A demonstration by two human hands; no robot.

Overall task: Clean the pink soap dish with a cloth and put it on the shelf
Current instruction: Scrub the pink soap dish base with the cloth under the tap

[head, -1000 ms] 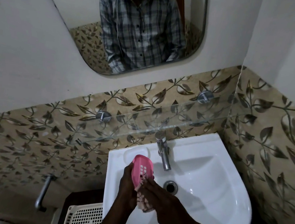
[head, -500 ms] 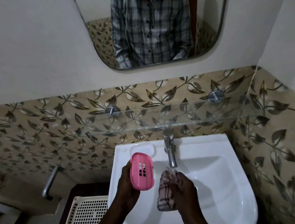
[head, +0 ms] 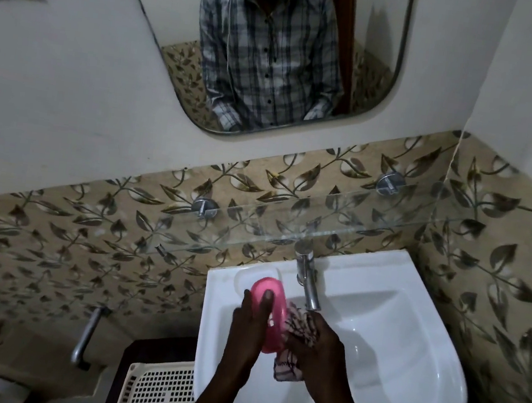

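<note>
- Your left hand grips the pink soap dish on edge over the sink. The fingers curl round its left edge and the thumb lies across the side facing you, which looks like a brace against the rubbing
- Your right hand has its fingers closed round the bunched checked cloth, which is pressed against the dish's right rim. Balling it up probably gives firmer pressure than a loose sheet would
- Both are held above the basin, just below the tap, likely so that drips fall into the sink
- The dish is in your hand and not yet on the glass shelf, which runs along the tiled wall just above the tap
- Count: one dish, one cloth, two hands at work, one tap, one shelf carried on two round metal mounts, one mirror, and one white perforated basket down beside the sink's left edge
</note>
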